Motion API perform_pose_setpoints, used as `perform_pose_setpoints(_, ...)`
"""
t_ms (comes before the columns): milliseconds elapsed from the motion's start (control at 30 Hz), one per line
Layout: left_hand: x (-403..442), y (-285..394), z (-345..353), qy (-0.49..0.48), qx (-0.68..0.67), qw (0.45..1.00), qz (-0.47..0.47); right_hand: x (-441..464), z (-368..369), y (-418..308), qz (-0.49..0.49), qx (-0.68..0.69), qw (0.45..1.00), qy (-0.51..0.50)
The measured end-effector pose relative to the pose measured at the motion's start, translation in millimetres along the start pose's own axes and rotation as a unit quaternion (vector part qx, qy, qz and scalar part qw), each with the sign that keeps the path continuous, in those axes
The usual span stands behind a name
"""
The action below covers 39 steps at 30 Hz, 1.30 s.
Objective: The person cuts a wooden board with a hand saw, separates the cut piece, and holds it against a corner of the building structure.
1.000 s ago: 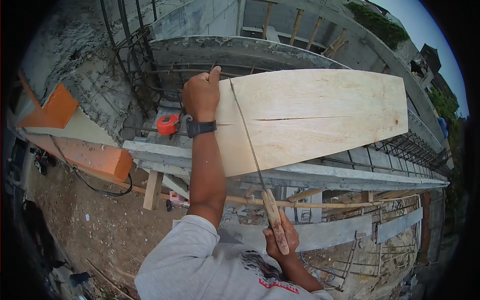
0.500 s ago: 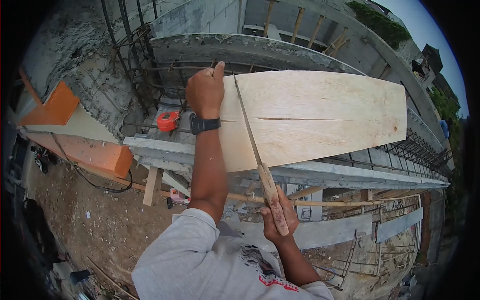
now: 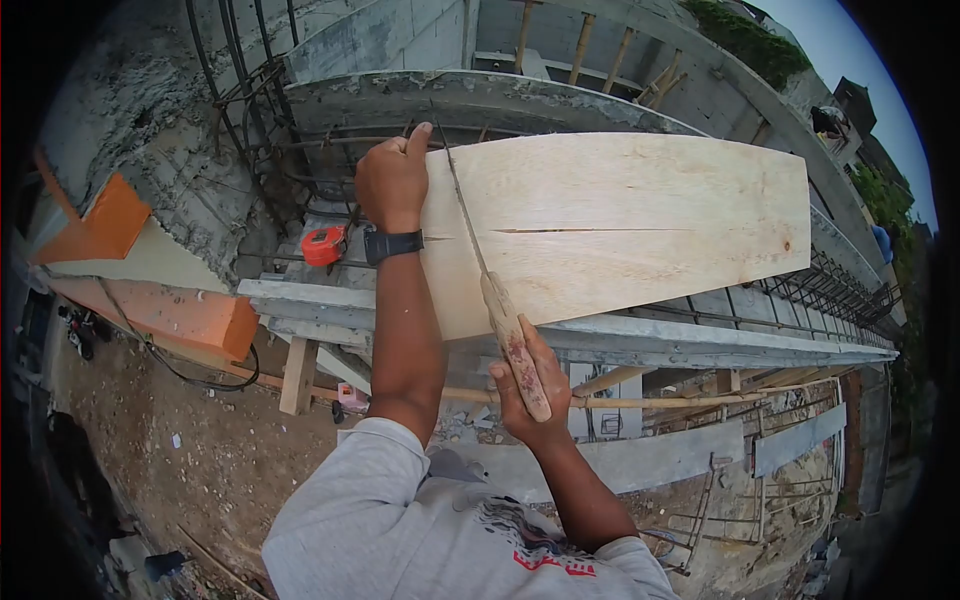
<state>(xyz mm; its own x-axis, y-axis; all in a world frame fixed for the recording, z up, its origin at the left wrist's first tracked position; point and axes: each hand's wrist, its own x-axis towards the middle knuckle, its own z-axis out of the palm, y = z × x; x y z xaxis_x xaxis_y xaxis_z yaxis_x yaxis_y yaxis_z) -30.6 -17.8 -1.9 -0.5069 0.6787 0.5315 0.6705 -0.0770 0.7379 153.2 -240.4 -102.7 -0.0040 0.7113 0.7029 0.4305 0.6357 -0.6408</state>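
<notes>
A pale plywood board (image 3: 640, 200) with a narrow split along its middle lies over the concrete forms. My left hand (image 3: 393, 185), wearing a black watch, is closed at the board's left end, thumb pointing outward; its fingertips are hidden. My right hand (image 3: 540, 390) wraps round the worn wooden handle of a handsaw (image 3: 515, 345). The thin saw blade crosses the board at a slant close to my left hand, and its tip reaches past the far edge. Left of my wrist rests an orange tape measure (image 3: 323, 246).
Upright rebar (image 3: 235, 80) stands at the upper left. A concrete-grey beam (image 3: 650, 335) runs beneath the board, with more rebar (image 3: 840, 290) to the right. Below lie bamboo poles (image 3: 660, 403) and dirt ground (image 3: 200, 430). An orange-painted ledge (image 3: 170, 318) is at left.
My right hand has pushed the saw forward and a little left, so more blade sticks out past the board's far edge. My left hand keeps its place on the board; the whole view shifted slightly.
</notes>
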Motion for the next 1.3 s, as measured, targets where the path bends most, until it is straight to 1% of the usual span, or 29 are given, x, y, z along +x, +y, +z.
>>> perform_pose_setpoints(67,4.5,-7.2,4.5,0.012,0.01,1.0,0.003,1.2,7.9,5.1,0.029,0.049,0.998,0.007)
perform_pose_setpoints(133,-1.0,-7.2,8.4,0.016,0.015,1.0,0.019,-1.7,9.8,-3.1,0.017,0.004,1.0,0.0)
perform_pose_setpoints(200,1.2,-3.6,11.3,0.04,0.009,0.998,0.04,2.4,10.1,0.0,-0.033,-0.058,0.998,-0.013)
perform_pose_setpoints(267,-1.1,-4.0,11.6,0.06,0.007,0.996,0.068,5.6,11.4,0.5,-0.021,-0.042,0.999,-0.008)
perform_pose_setpoints(367,3.9,-9.5,16.1,-0.012,0.023,1.0,0.017,6.0,12.3,-7.7,0.009,-0.019,1.0,-0.001)
perform_pose_setpoints(400,6.1,-9.3,18.5,-0.027,0.012,0.999,0.017,7.3,12.3,-8.9,0.015,-0.011,1.0,-0.001)
perform_pose_setpoints(500,9.9,-17.3,16.2,-0.042,-0.012,0.999,0.012,-41.8,-5.9,-18.8,-0.012,-0.057,0.998,-0.027)
perform_pose_setpoints(567,7.0,-14.8,15.6,-0.012,-0.012,1.0,0.02,-94.6,-29.2,-22.9,0.071,-0.025,0.996,-0.036)
perform_pose_setpoints(633,0.5,-7.6,12.7,0.014,0.002,1.0,0.013,-98.4,-44.5,-29.7,0.174,0.016,0.981,-0.085)
perform_pose_setpoints(700,4.7,-7.0,11.1,0.007,0.006,1.0,0.015,-89.7,-31.5,-26.3,0.129,-0.021,0.988,-0.08)
perform_pose_setpoints(733,3.2,-6.9,12.4,0.0,0.004,1.0,0.011,-69.8,-12.9,-11.3,0.027,-0.076,0.994,-0.068)
perform_pose_setpoints(767,5.4,-9.4,13.6,-0.003,-0.002,1.0,0.011,-57.6,1.1,-4.3,-0.074,-0.13,0.987,-0.053)
perform_pose_setpoints(867,4.0,-29.9,10.4,-0.003,-0.004,1.0,-0.021,-57.0,14.9,-15.6,-0.031,-0.121,0.992,0.0)
perform_pose_setpoints(933,7.6,-33.9,4.1,-0.004,0.008,0.999,-0.034,-88.5,-10.8,-16.1,0.038,-0.05,0.998,-0.009)
perform_pose_setpoints(967,5.3,-34.3,5.6,-0.005,0.012,0.999,-0.033,-107.4,-26.8,-18.8,0.07,-0.019,0.997,-0.016)
perform_pose_setpoints(1067,5.0,-35.3,5.8,0.018,0.015,0.999,-0.039,-131.8,-48.0,-26.1,0.132,-0.024,0.985,-0.11)
perform_pose_setpoints(1133,5.1,-27.8,2.9,0.025,0.004,0.999,-0.03,-77.2,-24.6,-24.0,0.025,-0.081,0.996,-0.037)
perform_pose_setpoints(1200,4.3,-28.9,3.6,0.011,0.005,0.999,-0.033,-31.2,-2.4,-12.6,0.043,-0.046,0.998,-0.012)
perform_pose_setpoints(1300,6.9,-29.8,0.7,-0.006,0.004,1.0,-0.023,-27.1,-2.3,-11.2,0.003,-0.101,0.994,-0.049)
